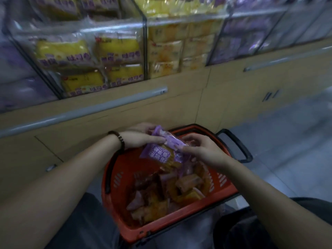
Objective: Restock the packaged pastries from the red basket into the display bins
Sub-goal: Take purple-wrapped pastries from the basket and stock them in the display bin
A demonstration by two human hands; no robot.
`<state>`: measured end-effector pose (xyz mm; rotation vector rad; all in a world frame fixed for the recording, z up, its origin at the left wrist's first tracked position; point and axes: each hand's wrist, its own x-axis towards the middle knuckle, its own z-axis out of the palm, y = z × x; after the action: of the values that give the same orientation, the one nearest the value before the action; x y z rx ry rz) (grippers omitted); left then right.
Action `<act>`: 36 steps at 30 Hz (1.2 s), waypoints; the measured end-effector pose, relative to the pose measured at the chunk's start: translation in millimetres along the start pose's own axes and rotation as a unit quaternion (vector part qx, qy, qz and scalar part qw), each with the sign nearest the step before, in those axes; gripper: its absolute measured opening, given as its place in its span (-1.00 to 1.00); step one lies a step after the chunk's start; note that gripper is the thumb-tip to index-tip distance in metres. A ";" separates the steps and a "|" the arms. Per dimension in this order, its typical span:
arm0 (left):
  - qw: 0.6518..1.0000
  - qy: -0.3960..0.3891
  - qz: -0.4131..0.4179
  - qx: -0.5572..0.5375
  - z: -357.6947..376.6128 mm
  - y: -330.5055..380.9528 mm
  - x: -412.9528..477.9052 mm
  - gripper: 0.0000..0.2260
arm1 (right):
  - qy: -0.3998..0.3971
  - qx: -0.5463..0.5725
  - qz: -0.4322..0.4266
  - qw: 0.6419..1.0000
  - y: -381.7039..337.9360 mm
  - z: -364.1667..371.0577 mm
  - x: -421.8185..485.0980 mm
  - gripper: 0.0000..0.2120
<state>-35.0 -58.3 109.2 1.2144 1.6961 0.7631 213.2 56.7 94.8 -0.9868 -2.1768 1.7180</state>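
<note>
A red basket (115, 200) sits on the floor between my knees, with several wrapped pastries (161, 193) piled inside. Above its far rim I hold purple-wrapped pastry packs (161, 152) in both hands. My left hand (142, 136), a dark bead bracelet on its wrist, grips the packs' upper left end. My right hand (201, 147) pinches their right edge with curled fingers. Clear display bins (145, 51) stand above: yellow packs (118, 51) at centre left, pale packs at centre, purple packs (246, 35) at right.
A beige cabinet front (179, 105) with long grey handles (84, 112) runs below the bins. The basket's black handle (237, 146) folds out to the right. Grey floor tiles (291, 150) spread to the right. My dark trouser legs flank the basket.
</note>
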 end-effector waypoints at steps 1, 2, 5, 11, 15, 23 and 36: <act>1.000 0.011 0.019 -0.003 0.2 15.7 -3.3 -0.74 | 0.006 -0.044 -0.032 0.998 -8.7 -13.0 -5.0 -0.51; 0.999 0.021 0.039 0.002 0.0 32.7 -6.5 -0.74 | 0.014 -0.091 -0.064 0.994 -17.4 -25.9 -9.1 -0.47; 0.994 0.030 0.104 0.022 -0.6 89.6 -10.0 -0.71 | 0.032 -0.184 -0.131 0.974 -54.2 -61.4 -20.1 -0.36; 0.972 0.105 0.201 0.068 -25.7 214.0 -16.2 -0.52 | 0.080 -0.059 -0.231 0.968 -128.3 -110.2 -26.1 -0.59; 0.959 0.135 0.226 -0.109 -48.6 251.7 -10.0 -0.24 | 0.185 0.116 -0.284 0.934 -173.2 -134.9 -28.2 -0.57; 0.961 0.155 0.229 0.018 -79.5 322.5 15.5 -0.64 | 0.367 -0.021 -0.304 0.879 -229.7 -156.2 3.1 0.11; 0.917 0.225 0.328 -0.039 -184.6 371.3 76.3 -0.25 | 0.422 -0.311 -0.364 0.770 -328.6 -226.5 114.7 -0.34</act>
<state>-65.0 139.0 480.6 1.6661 1.5747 1.6023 123.5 271.1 438.9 -0.6427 -2.0045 0.1019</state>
